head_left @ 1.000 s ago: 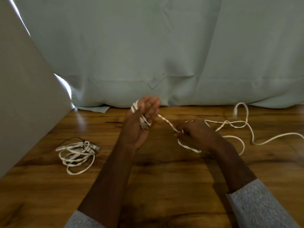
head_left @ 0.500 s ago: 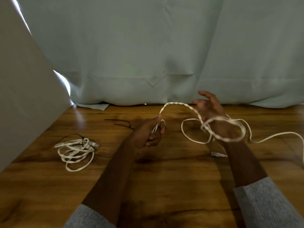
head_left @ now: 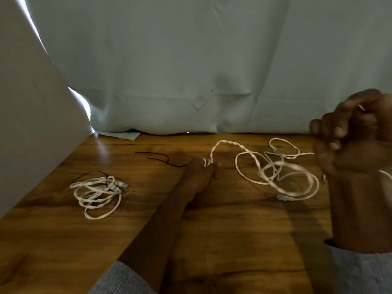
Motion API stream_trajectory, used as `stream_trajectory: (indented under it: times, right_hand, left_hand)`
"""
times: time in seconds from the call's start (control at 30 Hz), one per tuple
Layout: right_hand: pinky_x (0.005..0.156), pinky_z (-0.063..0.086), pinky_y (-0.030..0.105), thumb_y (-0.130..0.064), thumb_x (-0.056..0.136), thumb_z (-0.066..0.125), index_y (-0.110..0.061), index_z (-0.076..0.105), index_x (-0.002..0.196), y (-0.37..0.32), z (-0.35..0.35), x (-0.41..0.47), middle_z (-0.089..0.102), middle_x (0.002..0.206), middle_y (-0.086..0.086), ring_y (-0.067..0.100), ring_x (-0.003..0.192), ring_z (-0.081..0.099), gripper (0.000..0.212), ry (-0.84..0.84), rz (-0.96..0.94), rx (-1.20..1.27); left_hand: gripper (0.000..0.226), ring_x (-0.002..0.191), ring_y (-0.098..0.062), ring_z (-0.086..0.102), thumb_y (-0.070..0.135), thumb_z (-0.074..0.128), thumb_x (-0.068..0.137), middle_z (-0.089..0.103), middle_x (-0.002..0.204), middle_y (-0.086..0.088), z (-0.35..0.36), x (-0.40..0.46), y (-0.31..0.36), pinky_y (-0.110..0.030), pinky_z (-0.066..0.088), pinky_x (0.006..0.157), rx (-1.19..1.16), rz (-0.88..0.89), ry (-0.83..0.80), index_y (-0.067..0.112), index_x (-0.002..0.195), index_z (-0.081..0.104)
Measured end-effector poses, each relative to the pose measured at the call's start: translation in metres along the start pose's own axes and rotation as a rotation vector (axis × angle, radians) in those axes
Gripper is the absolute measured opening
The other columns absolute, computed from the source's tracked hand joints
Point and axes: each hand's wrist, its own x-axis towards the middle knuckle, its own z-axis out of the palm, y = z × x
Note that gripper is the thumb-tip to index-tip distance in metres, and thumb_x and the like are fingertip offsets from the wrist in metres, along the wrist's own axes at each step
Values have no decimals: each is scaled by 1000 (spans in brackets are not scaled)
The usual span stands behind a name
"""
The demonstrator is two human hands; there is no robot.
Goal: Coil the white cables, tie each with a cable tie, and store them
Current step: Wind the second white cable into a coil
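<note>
- Wooden table stood before a pale curtain.
- Left hand pinched one end of the loose white cable, whose loops lay between both hands.
- Right hand, raised, curled round another stretch.
- Coiled cable lay far left, bound with a black tie.

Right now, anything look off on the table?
Nothing damaged. The loose white cable sprawls in uneven loops between the left hand and right hand, unlike the tied coil.
</note>
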Motion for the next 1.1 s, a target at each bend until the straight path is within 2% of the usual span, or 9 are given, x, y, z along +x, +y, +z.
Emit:
stream_trajectory:
  times: [0.07, 0.13, 0.23, 0.33, 0.5, 0.63, 0.73, 0.83, 1.1]
  right_hand:
    - [50, 41, 22, -17, 105, 14, -13, 69, 73, -13, 6, -2, 55, 51, -6, 7, 36, 46, 64, -198, 205, -83]
    - [41, 39, 17, -36, 97, 56, -7, 73, 72, -19, 27, -7, 60, 51, 3, 13, 31, 48, 41, -406, 410, -265]
    - [42, 51, 30, -34, 91, 70, -12, 76, 98, -2, 64, -20, 76, 79, 10, 23, 46, 66, 24, -715, 710, -739]
    - [71, 64, 44, -18, 102, 56, -19, 71, 113, 41, 73, -28, 76, 94, 3, 20, 72, 76, 19, -642, 865, -1105]
    - [90, 55, 44, -32, 94, 53, -16, 68, 115, 90, 59, -31, 70, 113, 8, 28, 105, 65, 30, -447, 581, -1678]
    - [85, 47, 35, -30, 94, 62, -11, 57, 121, 95, 58, -37, 67, 116, 10, 31, 109, 61, 33, -208, 451, -1686]
    - [64, 31, 26, -17, 89, 67, -18, 51, 113, 98, 66, -42, 65, 101, 2, 19, 84, 56, 29, -137, 228, -1450]
    - [73, 44, 28, -6, 94, 59, -18, 57, 116, 113, 74, -46, 69, 104, 3, 16, 88, 62, 25, -80, 1, -1193]
    - [82, 45, 21, -5, 98, 54, -11, 72, 111, 123, 56, -37, 73, 103, -1, 7, 94, 61, 23, 195, 0, -1127]
  left_hand:
    - [43, 39, -4, 45, 36, 63, 94, 54, 49, 0, 1, 3, -1, -22, 36, 50, 43, 9, 45, 2, 70, 72]
    - [42, 40, -3, 47, 35, 63, 94, 56, 49, 1, 4, 6, -2, -23, 37, 53, 71, 17, 72, 2, 69, 72]
    - [39, 41, -4, 49, 30, 63, 93, 58, 51, 1, 8, 10, -3, -24, 35, 53, 113, 43, 93, 5, 64, 70]
    - [37, 41, -4, 48, 26, 59, 95, 57, 51, 0, 8, 11, -4, -24, 35, 50, 120, 41, 82, 5, 66, 70]
    - [52, 39, -2, 47, 40, 47, 102, 54, 47, 4, 5, 9, -2, -24, 35, 52, 82, 29, 67, 11, 65, 68]
    - [50, 38, -3, 45, 37, 45, 103, 52, 48, 4, 4, 10, -1, -23, 31, 49, 38, -8, 86, 12, 64, 65]
    - [42, 39, -6, 45, 24, 50, 99, 52, 47, 2, 1, 12, -3, -23, 32, 49, 85, 31, 74, 7, 64, 66]
    - [38, 38, -4, 45, 19, 52, 96, 53, 47, 1, -1, 11, -1, -24, 34, 49, 153, 39, 15, 0, 67, 67]
    - [48, 37, -9, 33, 38, 46, 103, 44, 45, 1, 8, -24, 27, -18, 26, 39, 55, 70, -605, 1, 77, 64]
